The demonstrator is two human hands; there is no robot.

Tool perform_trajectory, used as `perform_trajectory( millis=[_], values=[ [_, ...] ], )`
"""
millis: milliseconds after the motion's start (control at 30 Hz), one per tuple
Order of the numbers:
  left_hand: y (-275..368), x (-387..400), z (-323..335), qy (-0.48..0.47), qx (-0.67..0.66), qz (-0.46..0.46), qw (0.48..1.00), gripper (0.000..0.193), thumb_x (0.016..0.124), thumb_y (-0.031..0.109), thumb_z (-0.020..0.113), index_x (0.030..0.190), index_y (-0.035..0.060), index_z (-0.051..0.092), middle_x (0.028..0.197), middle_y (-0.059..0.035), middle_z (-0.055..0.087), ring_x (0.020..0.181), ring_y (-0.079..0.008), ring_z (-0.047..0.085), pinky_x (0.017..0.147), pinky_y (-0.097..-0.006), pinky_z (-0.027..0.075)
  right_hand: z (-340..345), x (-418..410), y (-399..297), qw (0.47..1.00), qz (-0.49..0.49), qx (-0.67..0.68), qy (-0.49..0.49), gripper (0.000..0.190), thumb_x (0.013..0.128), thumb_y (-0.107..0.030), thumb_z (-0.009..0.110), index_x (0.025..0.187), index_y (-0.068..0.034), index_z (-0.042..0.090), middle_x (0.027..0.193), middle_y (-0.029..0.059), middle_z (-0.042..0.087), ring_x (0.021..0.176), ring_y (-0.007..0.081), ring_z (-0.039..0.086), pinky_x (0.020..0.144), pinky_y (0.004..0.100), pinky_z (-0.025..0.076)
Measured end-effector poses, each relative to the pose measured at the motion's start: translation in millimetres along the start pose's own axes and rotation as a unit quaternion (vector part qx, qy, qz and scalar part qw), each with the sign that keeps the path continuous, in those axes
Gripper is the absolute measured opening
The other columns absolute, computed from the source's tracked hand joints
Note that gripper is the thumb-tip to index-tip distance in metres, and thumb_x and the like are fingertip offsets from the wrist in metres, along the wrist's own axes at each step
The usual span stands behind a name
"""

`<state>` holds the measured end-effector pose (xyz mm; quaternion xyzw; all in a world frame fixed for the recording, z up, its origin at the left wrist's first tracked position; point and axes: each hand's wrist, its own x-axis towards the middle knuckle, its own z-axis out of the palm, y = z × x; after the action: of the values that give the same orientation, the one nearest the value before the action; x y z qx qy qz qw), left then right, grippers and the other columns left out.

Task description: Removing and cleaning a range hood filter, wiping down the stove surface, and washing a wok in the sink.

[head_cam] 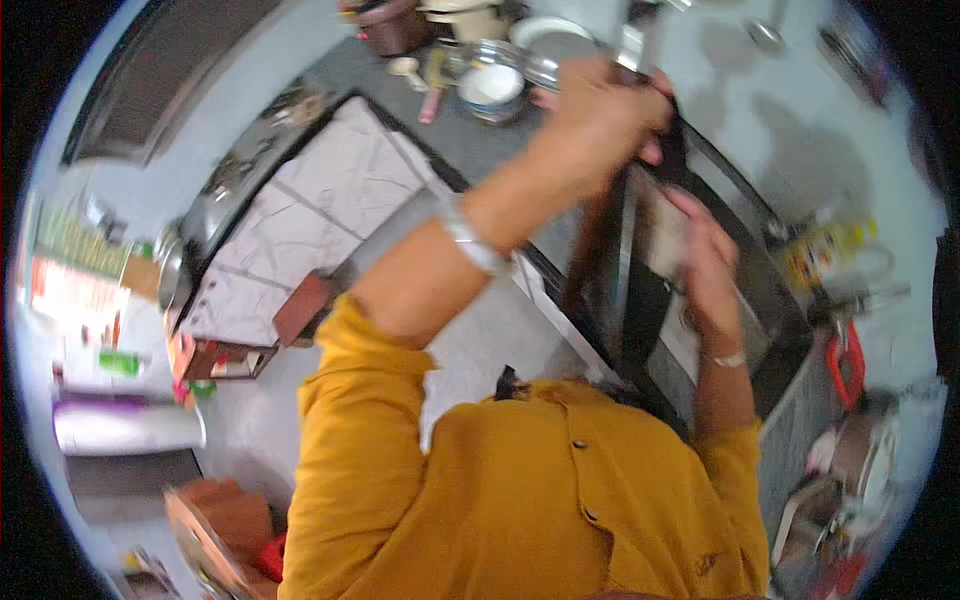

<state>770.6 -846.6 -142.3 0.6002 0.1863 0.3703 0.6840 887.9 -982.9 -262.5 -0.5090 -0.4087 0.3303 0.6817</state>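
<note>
My left hand (604, 120), with a broad silver bangle on its wrist, is curled around the far end of a dark, flat panel (619, 262). The panel stands tilted on edge, and motion blur hides what it is exactly. My right hand (709, 255) is lower, on the panel's right side. Its fingers lie against a pale, blurred surface (660, 229), and their grip is unclear. A shiny metal thing (634, 49) shows just beyond my left hand, too blurred to name. Both hands are over a dark counter next to the wall.
On the grey counter (465, 142) are a steel vessel with white contents (491, 86), a pink-handled utensil (430, 105), a plate (551, 34) and a brown pot (386, 30). Red-handled scissors (846, 367) and a yellow-labelled container (829, 251) are at right. A wooden chair (217, 540) is lower left.
</note>
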Motion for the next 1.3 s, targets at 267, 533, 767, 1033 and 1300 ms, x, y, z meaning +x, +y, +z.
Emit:
perform_trajectory(
  millis=[267, 533, 767, 1033, 1300],
  values=[
    [-3, -9, -12, -0.047, 0.02, 0.042, 0.998, 0.019, 0.072, 0.0, 0.059, 0.091, -0.0038, 0.058, 0.066, -0.0093, 0.057, 0.045, -0.0136, 0.048, 0.044, -0.0235, 0.036, 10, -43, 130, 0.893, -0.129, -0.417, -0.106, 0.044, 0.077, -0.005, 0.061, 0.12, -0.004, 0.05, 0.123, 0.0164, 0.049, 0.111, 0.0363, 0.049, 0.092, 0.0418, 0.043],
    [-5, -12, -9, -0.08, 0.042, 0.065, 0.994, 0.017, 0.074, 0.001, 0.058, 0.089, -0.0053, 0.06, 0.066, -0.0101, 0.058, 0.045, -0.0133, 0.048, 0.045, -0.0236, 0.037, -48, -52, 165, 0.904, 0.106, -0.412, -0.046, 0.037, 0.074, -0.007, 0.062, 0.109, -0.003, 0.054, 0.108, 0.0177, 0.058, 0.095, 0.0376, 0.056, 0.081, 0.0403, 0.047],
    [-6, -14, -19, -0.027, 0.104, 0.078, 0.991, 0.022, 0.074, 0.0, 0.056, 0.097, -0.0007, 0.058, 0.073, -0.0112, 0.058, 0.047, -0.012, 0.044, 0.043, -0.0211, 0.033, 25, -77, 53, 0.974, -0.139, -0.07, -0.164, 0.027, 0.077, -0.012, 0.065, 0.102, -0.003, 0.06, 0.108, 0.0167, 0.058, 0.095, 0.0298, 0.058, 0.081, 0.0343, 0.047],
    [-11, -24, -14, -0.052, 0.1, 0.081, 0.99, 0.02, 0.075, -0.001, 0.056, 0.095, 0.0, 0.057, 0.069, -0.0103, 0.056, 0.045, -0.0121, 0.043, 0.043, -0.0217, 0.033, -65, -65, 131, 0.829, 0.085, -0.548, -0.074, 0.031, 0.075, -0.008, 0.064, 0.106, -0.01, 0.062, 0.109, 0.0135, 0.059, 0.1, 0.0331, 0.055, 0.088, 0.0402, 0.044],
    [-11, -26, -12, -0.045, 0.085, 0.057, 0.994, 0.022, 0.074, -0.001, 0.055, 0.096, -0.0004, 0.054, 0.069, -0.0099, 0.055, 0.045, -0.0119, 0.043, 0.043, -0.0221, 0.033, 15, 10, 126, 0.895, -0.26, -0.361, -0.021, 0.046, 0.068, -0.004, 0.064, 0.113, -0.009, 0.053, 0.105, 0.0162, 0.053, 0.096, 0.0377, 0.051, 0.083, 0.0415, 0.046]
  ],
)
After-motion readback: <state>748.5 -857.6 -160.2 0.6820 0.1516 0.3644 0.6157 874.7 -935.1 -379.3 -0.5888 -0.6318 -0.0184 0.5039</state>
